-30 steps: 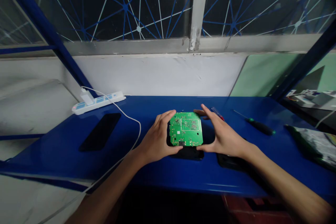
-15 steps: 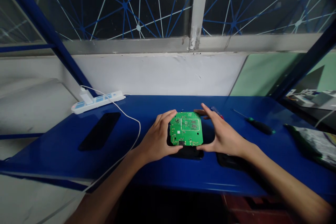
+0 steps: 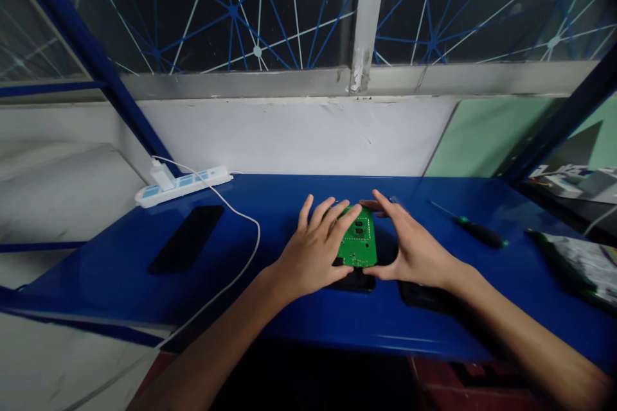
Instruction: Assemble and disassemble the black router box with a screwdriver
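Note:
A green circuit board (image 3: 357, 250) sits over a black casing (image 3: 357, 281) near the middle of the blue table. My left hand (image 3: 313, 250) lies across the board's left part with its fingers spread, covering that side; its thumb is at the near edge. On the other side, my right hand (image 3: 413, 247) grips the board's right edge, thumb at the near corner and fingers at the far one. Another black part (image 3: 424, 297) rests under my right wrist, partly hidden.
A screwdriver (image 3: 475, 230) with a green and black handle lies to the right, near a silvery bag (image 3: 583, 263). On the left are a black phone-like slab (image 3: 186, 239), a white power strip (image 3: 187, 186) and a white cable (image 3: 255, 231). A wall stands behind the blue table (image 3: 299, 324).
My left hand has moved right, from the board's left edge to over its face, and its fingers have spread. My right hand stays at the right edge.

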